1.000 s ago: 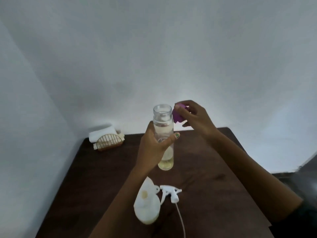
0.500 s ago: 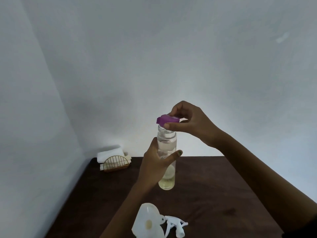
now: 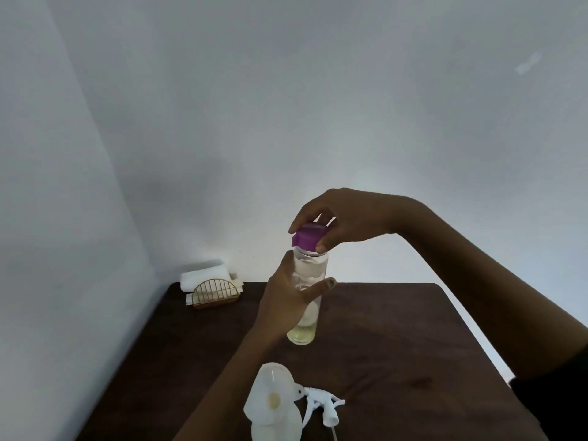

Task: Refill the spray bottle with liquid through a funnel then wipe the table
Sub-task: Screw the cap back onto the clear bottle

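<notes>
The scene is dim and grey. The brightest patch glows on the wall (image 3: 366, 160) behind the far table (image 3: 397, 329) edge; a soft shadow darkens the left corner. The dark tabletop loses detail. Wide-angle bending curves the edges, and everything looks slightly soft.

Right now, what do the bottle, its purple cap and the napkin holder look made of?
Bottle: clear plastic or glass, see-through with yellowish liquid at the bottom. Purple cap: matte opaque plastic, moulded facets. Napkin holder: thin gold-coloured metal wire, bent into a grid.
</notes>
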The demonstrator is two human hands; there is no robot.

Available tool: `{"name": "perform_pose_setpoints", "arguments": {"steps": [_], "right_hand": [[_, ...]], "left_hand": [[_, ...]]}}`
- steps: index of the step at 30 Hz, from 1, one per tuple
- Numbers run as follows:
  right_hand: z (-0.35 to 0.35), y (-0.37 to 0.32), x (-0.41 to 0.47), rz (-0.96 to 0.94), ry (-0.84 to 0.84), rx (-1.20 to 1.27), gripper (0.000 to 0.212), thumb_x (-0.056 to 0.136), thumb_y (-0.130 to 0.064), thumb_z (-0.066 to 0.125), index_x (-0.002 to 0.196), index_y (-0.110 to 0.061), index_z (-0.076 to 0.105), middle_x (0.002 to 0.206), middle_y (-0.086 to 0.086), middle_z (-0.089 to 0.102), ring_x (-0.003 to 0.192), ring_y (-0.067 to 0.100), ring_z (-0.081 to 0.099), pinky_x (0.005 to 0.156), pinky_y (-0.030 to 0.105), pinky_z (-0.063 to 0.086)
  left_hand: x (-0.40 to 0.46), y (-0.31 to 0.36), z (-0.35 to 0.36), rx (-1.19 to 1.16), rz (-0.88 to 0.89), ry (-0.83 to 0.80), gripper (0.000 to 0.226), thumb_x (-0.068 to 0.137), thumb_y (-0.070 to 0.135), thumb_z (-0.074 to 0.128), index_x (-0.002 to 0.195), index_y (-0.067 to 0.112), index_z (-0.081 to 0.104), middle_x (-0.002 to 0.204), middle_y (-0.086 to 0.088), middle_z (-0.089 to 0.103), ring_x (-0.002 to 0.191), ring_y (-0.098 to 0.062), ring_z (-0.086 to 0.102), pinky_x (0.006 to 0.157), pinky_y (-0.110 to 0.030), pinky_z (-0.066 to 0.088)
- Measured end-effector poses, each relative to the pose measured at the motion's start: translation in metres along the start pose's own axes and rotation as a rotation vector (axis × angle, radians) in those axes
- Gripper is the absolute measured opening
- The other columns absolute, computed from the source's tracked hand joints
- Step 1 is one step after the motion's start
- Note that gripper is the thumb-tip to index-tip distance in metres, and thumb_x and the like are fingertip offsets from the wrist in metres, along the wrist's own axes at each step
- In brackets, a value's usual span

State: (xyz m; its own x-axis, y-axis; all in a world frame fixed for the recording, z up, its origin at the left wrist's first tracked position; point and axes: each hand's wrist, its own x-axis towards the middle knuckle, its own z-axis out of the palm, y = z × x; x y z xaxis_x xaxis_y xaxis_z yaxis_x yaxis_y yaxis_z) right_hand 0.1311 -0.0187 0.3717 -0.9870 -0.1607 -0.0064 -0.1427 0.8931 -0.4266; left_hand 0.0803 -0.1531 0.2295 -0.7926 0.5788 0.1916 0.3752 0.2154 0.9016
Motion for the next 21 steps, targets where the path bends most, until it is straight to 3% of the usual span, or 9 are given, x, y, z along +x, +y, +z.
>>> {"name": "perform_pose_setpoints", "arguments": {"steps": [4, 8, 10, 12, 14, 15, 17, 19, 21], "right_hand": [[0.000, -0.015, 0.004, 0.180, 0.022, -0.193, 0.040, 0.073, -0.050, 0.073, 0.093, -0.017, 0.063, 0.079, 0.001, 0.068, 0.070, 0.016, 0.068, 0.058, 0.025, 0.047], [0.018, -0.022, 0.012, 0.293, 0.186, -0.610, 0.068, 0.080, -0.074, 0.037, 0.059, -0.010, 0.045, 0.057, 0.002, 0.052, 0.050, 0.016, 0.050, 0.049, 0.024, 0.030], [0.020, -0.022, 0.011, 0.318, 0.251, -0.726, 0.070, 0.084, -0.073, 0.024, 0.055, -0.012, 0.041, 0.056, 0.000, 0.045, 0.050, 0.013, 0.041, 0.050, 0.025, 0.025], [0.013, -0.019, 0.010, 0.313, 0.277, -0.676, 0.066, 0.089, -0.067, 0.025, 0.057, -0.012, 0.044, 0.060, 0.001, 0.049, 0.055, 0.014, 0.046, 0.055, 0.027, 0.029], [0.007, -0.015, 0.009, 0.190, 0.211, -0.437, 0.042, 0.094, -0.048, 0.042, 0.074, -0.016, 0.059, 0.079, 0.000, 0.061, 0.076, 0.018, 0.058, 0.064, 0.031, 0.041], [0.004, -0.016, 0.008, 0.104, 0.121, -0.262, 0.023, 0.094, -0.035, 0.050, 0.088, -0.019, 0.065, 0.094, -0.003, 0.065, 0.089, 0.016, 0.061, 0.071, 0.030, 0.047], [0.003, -0.018, 0.005, -0.021, -0.071, -0.050, 0.021, 0.092, -0.016, 0.055, 0.109, -0.022, 0.067, 0.114, -0.008, 0.063, 0.102, 0.009, 0.059, 0.081, 0.022, 0.052], [0.009, -0.017, 0.005, 0.010, -0.123, -0.061, 0.024, 0.092, -0.018, 0.055, 0.114, -0.022, 0.066, 0.118, -0.007, 0.061, 0.098, 0.009, 0.059, 0.081, 0.020, 0.050], [0.012, -0.017, 0.006, 0.109, -0.072, -0.188, 0.032, 0.093, -0.040, 0.050, 0.110, -0.018, 0.066, 0.106, 0.001, 0.067, 0.077, 0.014, 0.064, 0.072, 0.025, 0.051]], "left_hand": [[-0.002, -0.003, 0.002, 0.038, 0.011, -0.015, 0.062, 0.079, 0.038, 0.073, 0.131, 0.023, 0.043, 0.126, 0.008, 0.056, 0.115, -0.014, 0.057, 0.090, -0.019, 0.043], [-0.004, -0.005, 0.001, 0.042, 0.033, -0.018, 0.058, 0.080, 0.037, 0.072, 0.128, 0.024, 0.043, 0.115, 0.015, 0.052, 0.101, -0.003, 0.052, 0.080, -0.007, 0.038], [-0.003, -0.008, 0.000, 0.014, 0.034, -0.013, 0.055, 0.080, 0.036, 0.073, 0.125, 0.025, 0.043, 0.118, 0.010, 0.055, 0.102, -0.006, 0.054, 0.084, -0.012, 0.042], [-0.004, -0.012, -0.001, 0.005, 0.023, -0.017, 0.051, 0.079, 0.035, 0.073, 0.119, 0.029, 0.042, 0.117, 0.010, 0.057, 0.102, -0.008, 0.056, 0.087, -0.019, 0.044], [-0.004, -0.016, -0.003, 0.006, 0.031, -0.020, 0.049, 0.078, 0.035, 0.075, 0.115, 0.031, 0.043, 0.110, 0.013, 0.058, 0.100, -0.009, 0.060, 0.082, -0.015, 0.045], [-0.004, -0.018, -0.003, 0.005, 0.037, -0.017, 0.050, 0.077, 0.035, 0.075, 0.116, 0.030, 0.044, 0.109, 0.013, 0.058, 0.099, -0.009, 0.061, 0.080, -0.012, 0.045], [-0.004, -0.019, -0.003, 0.001, 0.035, -0.010, 0.054, 0.077, 0.036, 0.075, 0.122, 0.027, 0.045, 0.112, 0.014, 0.056, 0.099, -0.007, 0.057, 0.083, -0.013, 0.044], [-0.003, -0.020, -0.001, 0.004, 0.029, -0.012, 0.059, 0.076, 0.038, 0.075, 0.125, 0.024, 0.046, 0.115, 0.013, 0.057, 0.101, -0.007, 0.057, 0.087, -0.018, 0.044], [-0.003, -0.022, 0.000, 0.003, 0.035, -0.014, 0.055, 0.076, 0.036, 0.076, 0.122, 0.024, 0.048, 0.113, 0.010, 0.061, 0.099, -0.009, 0.062, 0.083, -0.016, 0.047]]}}
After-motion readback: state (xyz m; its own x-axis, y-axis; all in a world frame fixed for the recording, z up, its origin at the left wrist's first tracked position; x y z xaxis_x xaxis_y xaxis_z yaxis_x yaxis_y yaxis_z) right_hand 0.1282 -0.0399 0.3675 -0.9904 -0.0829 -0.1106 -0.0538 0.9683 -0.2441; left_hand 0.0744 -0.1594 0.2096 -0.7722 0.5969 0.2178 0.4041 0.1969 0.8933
